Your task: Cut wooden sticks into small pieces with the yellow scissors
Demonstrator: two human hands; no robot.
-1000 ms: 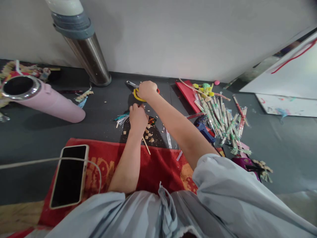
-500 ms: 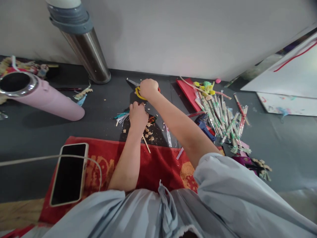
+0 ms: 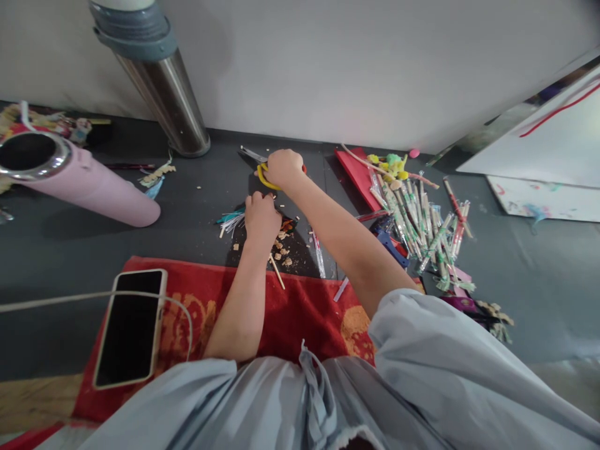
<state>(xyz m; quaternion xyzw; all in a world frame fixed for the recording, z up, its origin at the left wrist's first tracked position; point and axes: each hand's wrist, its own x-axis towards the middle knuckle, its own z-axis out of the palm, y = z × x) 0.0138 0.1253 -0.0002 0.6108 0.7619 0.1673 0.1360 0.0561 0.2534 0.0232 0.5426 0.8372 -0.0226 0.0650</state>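
On dark mat: right hand (image 3: 283, 167) grips scissors (image 3: 260, 165), blades apparently pointing far-left.

Home craft corner; floor mat (image 3: 70, 250) littered with wrapped chopsticks (image 3: 422, 225); scissors (image 3: 260, 169)

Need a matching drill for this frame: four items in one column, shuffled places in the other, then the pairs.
Things:
1. phone
2. pink bottle
3. scissors
4. wrapped sticks

Places:
A. in the right hand, near the wall
B. piled on the dark mat to the right of the right arm
C. lying on its side at far left, open mouth toward the camera
D. on the red cloth, with a cable running across it

Pairs: 1-D, 2-C, 3-A, 4-B
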